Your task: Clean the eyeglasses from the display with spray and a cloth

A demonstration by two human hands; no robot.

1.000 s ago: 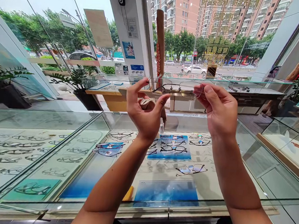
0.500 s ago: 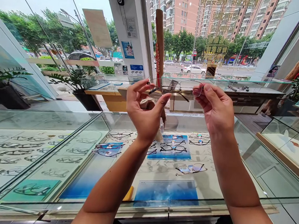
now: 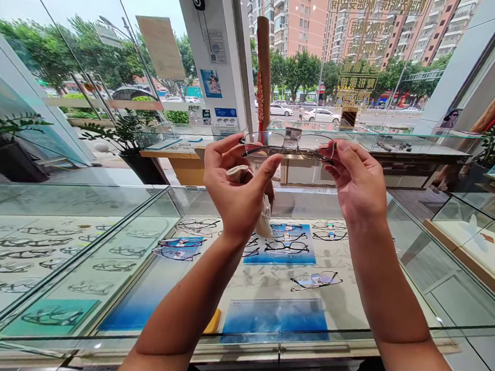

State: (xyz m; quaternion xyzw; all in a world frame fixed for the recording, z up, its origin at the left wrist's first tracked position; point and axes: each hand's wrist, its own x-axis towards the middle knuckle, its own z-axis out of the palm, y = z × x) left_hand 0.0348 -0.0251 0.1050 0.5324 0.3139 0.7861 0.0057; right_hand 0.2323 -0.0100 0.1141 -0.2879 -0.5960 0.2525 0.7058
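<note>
A pair of thin-rimmed eyeglasses is held up level at chest height, above the glass counter, with its lenses spanning between my two hands. My left hand is closed around its left end, fingers behind and thumb below. Bunched in the same palm is a pale cleaning cloth, whose end hangs down behind the wrist. At the other end, my right hand pinches the frame between thumb and fingers. Dark temple tips show near both ends, behind the lenses.
Below my hands, a glass display case holds several eyeglass frames on blue cards. Another glass case with frames adjoins at left. Potted plants, a pillar and a far counter stand by the windows.
The eyeglasses have turned: the temple that slanted under the middle now shows near the right end. My left hand has shifted slightly left, and more cloth hangs below it.
</note>
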